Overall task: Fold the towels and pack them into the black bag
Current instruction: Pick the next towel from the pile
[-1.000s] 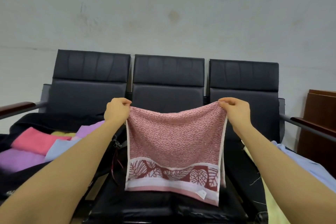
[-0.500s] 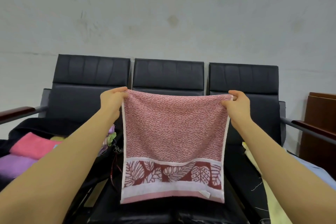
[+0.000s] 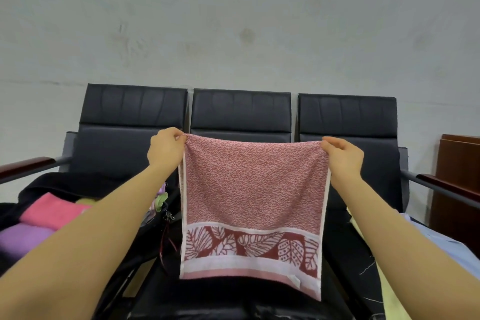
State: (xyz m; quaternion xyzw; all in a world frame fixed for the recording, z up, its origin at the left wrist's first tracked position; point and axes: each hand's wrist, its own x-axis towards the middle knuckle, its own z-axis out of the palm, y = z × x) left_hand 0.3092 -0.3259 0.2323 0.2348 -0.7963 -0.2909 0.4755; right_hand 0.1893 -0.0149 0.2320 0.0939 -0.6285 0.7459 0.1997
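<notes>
A pink terry towel with a dark red leaf-patterned band and white stripes near its lower edge is held up in the air, spread flat and hanging upright in front of the middle seat of a row of three black padded chairs. Its top edge sags slightly between the two upper corners. A small white label is seen at the lower right corner, which hangs a little lower than the left one.

The top left corner is pinched by the left hand, whose fingers are curled closed over the cloth. The top right corner is pinched by the right hand, with thumb and fingers closed on the fabric. Both forearms are stretched forward from the bottom of the view.

To the left, on the left seat, an open black fabric bag is seen, partly hidden by the left forearm. Inside it a folded bright pink towel lies just beside a folded purple towel; a scrap of light green and lilac cloth shows past the forearm near the bag's right edge. On the right seat, pale yellow cloth and light blue cloth are lying, partly covered by the right forearm.

Dark wooden armrests on metal bars are fitted at both ends of the row. A brown wooden cabinet stands at the far right, and a plain grey-white wall fills the background.
</notes>
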